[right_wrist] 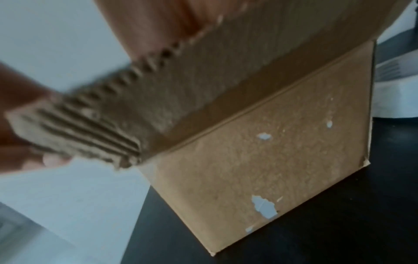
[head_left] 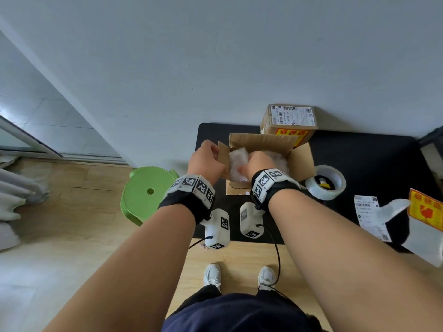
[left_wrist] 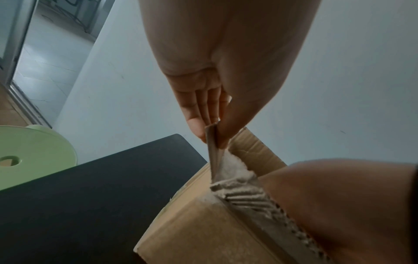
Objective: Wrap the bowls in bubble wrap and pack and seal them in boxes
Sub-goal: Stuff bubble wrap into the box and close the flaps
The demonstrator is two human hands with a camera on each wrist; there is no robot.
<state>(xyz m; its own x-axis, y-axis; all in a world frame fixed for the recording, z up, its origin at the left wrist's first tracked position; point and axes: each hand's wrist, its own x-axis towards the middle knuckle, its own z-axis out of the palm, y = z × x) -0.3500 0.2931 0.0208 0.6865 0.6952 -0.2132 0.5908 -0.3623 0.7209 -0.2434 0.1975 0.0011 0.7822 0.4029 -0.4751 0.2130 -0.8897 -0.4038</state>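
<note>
Two bare forearms reach forward from the near edge of the head view, each wrist wearing a black band with black-and-white marker blocks. Beyond them an open cardboard box stands on a black table against a white wall. Inside the box lies a bubble-wrapped bundle, filling the left part of the opening; the bowl itself is hidden by the wrap.

At the box's left side the left hand pinches the upright left flap, thumb on the inner face and straight fingers on the outer face, as the left wrist view shows. The right hand is over the near edge of the box, down at the bundle; its fingers are out of sight in the head view. The right wrist view is blurred and shows only the near flap, with its torn, ribbed corner, lying close under the palm, so whether this hand grips the wrap or the flap cannot be told.

Just right of the box a roll of clear packing tape lies flat on the table. A sealed carton with a shipping label and a yellow-and-red sticker stands at the far edge, touching the open box's far flap. Loose shipping labels lie at the right. Left of the table stands a green plastic stool on a wooden floor.
</note>
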